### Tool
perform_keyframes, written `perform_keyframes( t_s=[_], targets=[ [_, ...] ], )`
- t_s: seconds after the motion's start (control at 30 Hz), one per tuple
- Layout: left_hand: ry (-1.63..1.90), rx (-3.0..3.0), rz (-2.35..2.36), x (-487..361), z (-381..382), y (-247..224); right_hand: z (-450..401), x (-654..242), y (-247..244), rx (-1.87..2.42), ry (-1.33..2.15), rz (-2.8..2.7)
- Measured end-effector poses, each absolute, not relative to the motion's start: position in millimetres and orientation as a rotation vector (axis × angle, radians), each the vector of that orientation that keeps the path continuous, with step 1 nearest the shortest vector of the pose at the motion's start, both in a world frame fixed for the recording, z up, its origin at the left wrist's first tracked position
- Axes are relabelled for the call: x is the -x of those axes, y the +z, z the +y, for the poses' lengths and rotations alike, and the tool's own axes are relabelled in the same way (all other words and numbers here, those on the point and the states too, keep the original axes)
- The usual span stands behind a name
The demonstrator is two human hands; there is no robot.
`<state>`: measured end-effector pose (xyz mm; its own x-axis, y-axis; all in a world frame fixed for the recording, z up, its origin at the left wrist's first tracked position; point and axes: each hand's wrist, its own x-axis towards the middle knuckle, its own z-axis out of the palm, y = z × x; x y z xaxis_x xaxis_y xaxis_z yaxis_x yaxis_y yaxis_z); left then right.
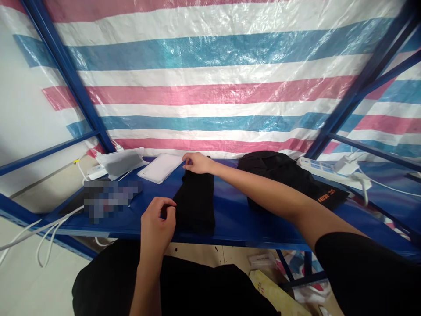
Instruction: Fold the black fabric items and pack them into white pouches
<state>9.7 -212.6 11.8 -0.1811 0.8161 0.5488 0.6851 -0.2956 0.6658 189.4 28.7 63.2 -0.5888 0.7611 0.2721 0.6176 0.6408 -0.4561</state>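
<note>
A folded black cloth (197, 202) lies lengthwise on the blue shelf, its near end by the front edge. My left hand (158, 221) is at the cloth's near left side, thumb and forefinger pinched together at its edge. At the far left corner of the cloth is my right hand (196, 163), its fingers also closed in a pinch on the cloth's edge. Just left of the right hand lies a stack of white sheets or packets (160, 168).
A black garment with orange lettering (279, 175) lies on the right of the blue shelf (230, 215), beside a white power strip (332, 171). A white package (123, 162), white cables and a blurred item stand left. Striped sheeting hangs behind, between blue posts.
</note>
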Motion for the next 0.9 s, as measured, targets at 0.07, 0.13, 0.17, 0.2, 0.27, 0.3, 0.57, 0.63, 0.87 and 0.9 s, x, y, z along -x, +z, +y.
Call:
perform_keyframes(
  t_s=[0.07, 0.13, 0.17, 0.2, 0.27, 0.3, 0.57, 0.63, 0.87, 0.9],
  targets=[
    [1.357, -2.079, 1.869, -4.7, -212.0, 4.0, 33.0, -183.9, 50.2, 1.083, 0.478, -2.422],
    [1.328, -2.224, 1.895, -5.6, -210.9, 7.4, 33.0, -189.7, 47.4, 1.043, 0.535, -2.370],
    [1.347, -2.280, 1.876, -7.6, -209.6, 12.5, 30.9, -195.3, 49.2, 1.006, 0.546, -2.338],
    [1.362, -2.338, 1.820, -10.5, -207.9, 18.9, 27.4, -201.8, 52.1, 0.958, 0.530, -2.315],
    [1.303, -2.477, 1.620, -18.8, -203.6, 31.5, 17.3, -215.5, 57.2, 0.839, 0.431, -2.336],
    [1.218, -2.551, 1.508, -24.1, -201.5, 35.6, 11.4, -221.6, 57.7, 0.765, 0.376, -2.381],
    [0.460, -2.718, 1.409, -64.7, -210.6, 7.8, -0.9, -244.5, 16.0, 0.693, 0.485, -2.768],
    [0.385, -2.722, 1.433, -70.2, -217.1, 1.7, 9.1, -247.5, 12.4, 0.736, 0.497, -2.767],
    [0.093, -2.789, 1.582, -97.2, -247.7, -10.0, 38.9, -281.2, 26.2, 1.199, 0.295, -2.626],
    [0.064, -2.781, 1.552, -97.3, -250.5, -3.8, 36.1, -287.1, 29.7, 1.198, 0.221, -2.582]
  ],
)
